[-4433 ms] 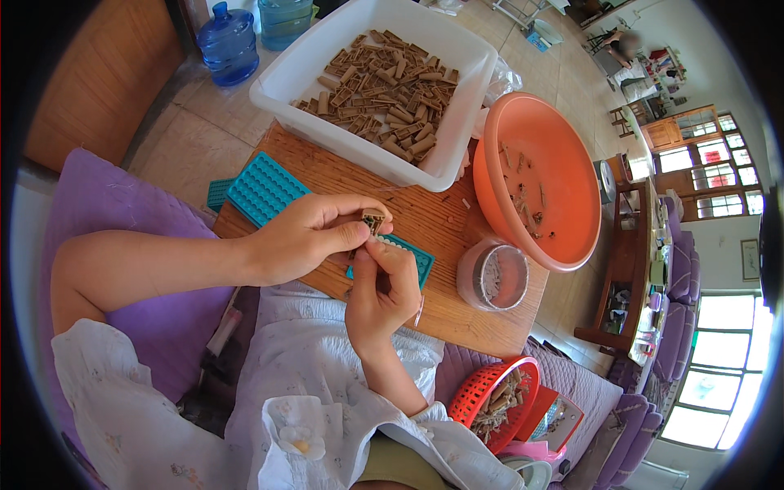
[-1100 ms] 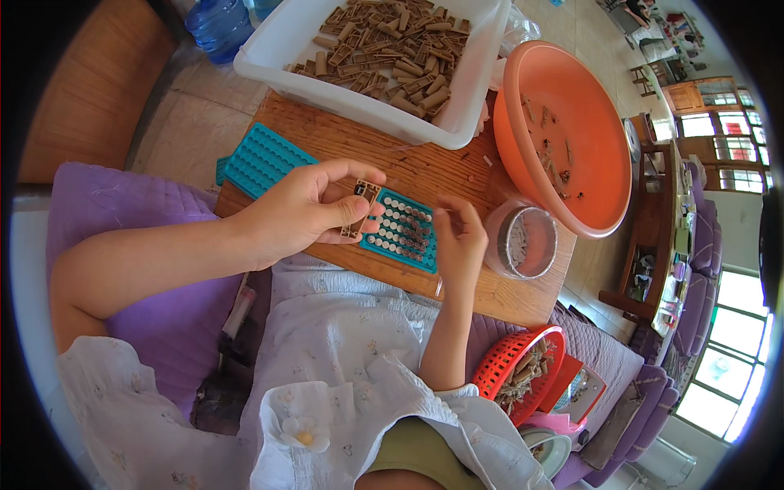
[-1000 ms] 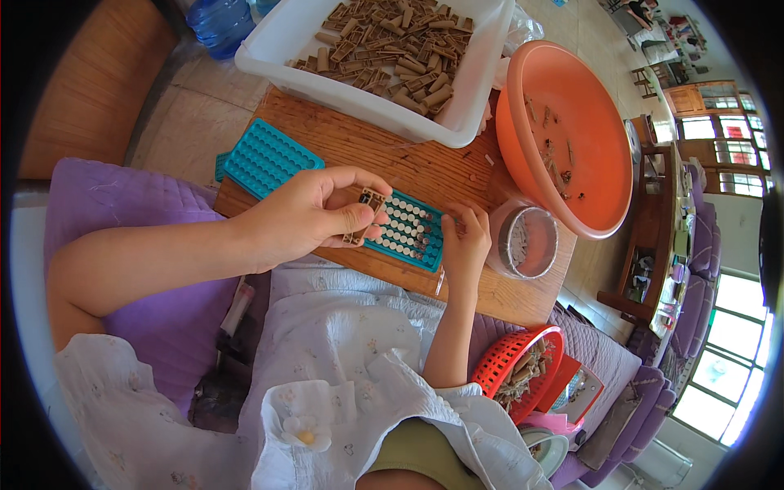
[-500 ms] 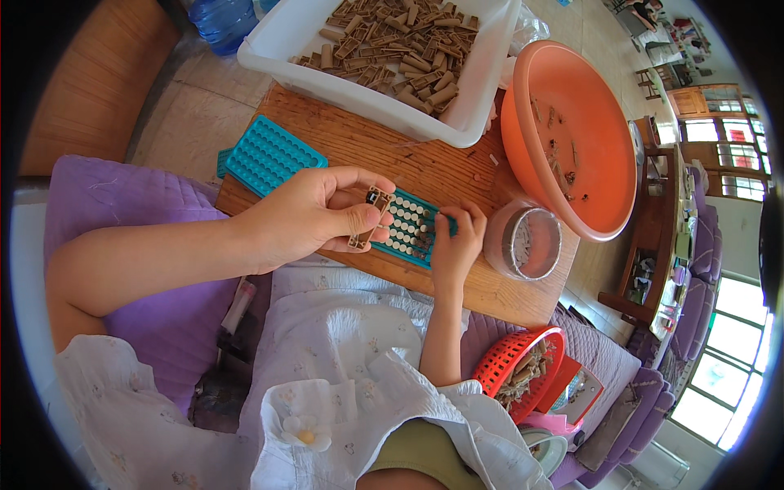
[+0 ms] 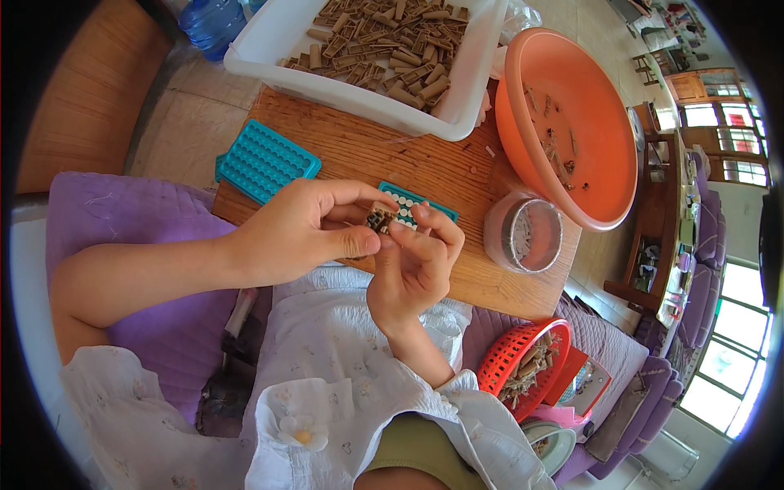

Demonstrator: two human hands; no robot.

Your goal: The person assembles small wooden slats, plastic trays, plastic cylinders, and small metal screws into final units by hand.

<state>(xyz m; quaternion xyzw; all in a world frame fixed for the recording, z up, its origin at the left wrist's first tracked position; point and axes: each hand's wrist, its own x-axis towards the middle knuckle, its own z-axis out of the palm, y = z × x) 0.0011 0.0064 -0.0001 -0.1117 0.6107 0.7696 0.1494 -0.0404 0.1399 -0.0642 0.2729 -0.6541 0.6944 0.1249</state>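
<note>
A small brown plastic housing (image 5: 380, 220) with dark and shiny bits inside is pinched between the thumb and fingers of my left hand (image 5: 302, 222). My right hand (image 5: 418, 273) meets it from the right, thumb and fingertips pressed together at the housing's edge. Whatever lies between those right fingertips is too small to make out. Just behind both hands lies a teal tray (image 5: 445, 211) holding rows of round white pieces, its near part covered by my hands. A second teal tray (image 5: 269, 159), with rows of round hollows, rests farther left on the table.
A white bin (image 5: 359, 95) of brown plastic housings (image 5: 384, 49) stands at the table's (image 5: 347, 155) back. To the right are an orange basin (image 5: 510, 106) with scattered small parts and a clear tub (image 5: 500, 233) of pale pieces. A red basket (image 5: 500, 359) of brown pieces sits lower right.
My right hand has left the teal tray and come left and nearer to the housing in my left hand. The housing is now turned, and the fingers of both hands meet at it.
</note>
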